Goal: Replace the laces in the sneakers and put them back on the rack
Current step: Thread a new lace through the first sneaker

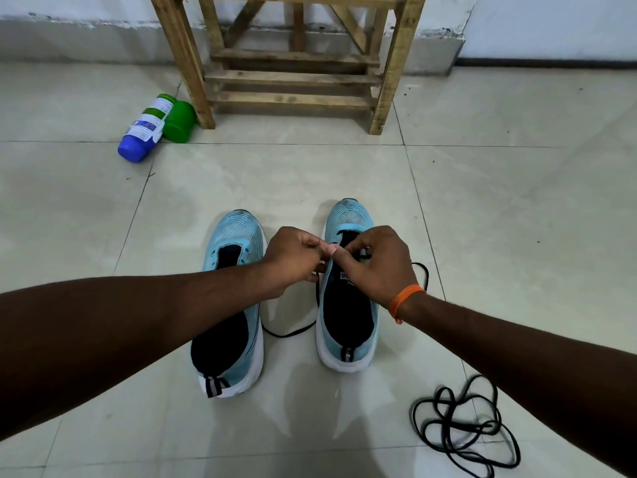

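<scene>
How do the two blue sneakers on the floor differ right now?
The left sneaker shows no lace, and neither hand is on it; the right sneaker has a black lace trailing on both sides, pinched by the left hand and right hand. The right sneaker also sits nearer the wooden rack than the left sneaker. Both are light blue with white soles.

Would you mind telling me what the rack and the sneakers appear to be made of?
Rack: unfinished wood, rough slats with visible grain and knots. Sneakers: light blue knit or mesh uppers, judging by the ribbed weave, on matte white soles, probably foam.
</scene>
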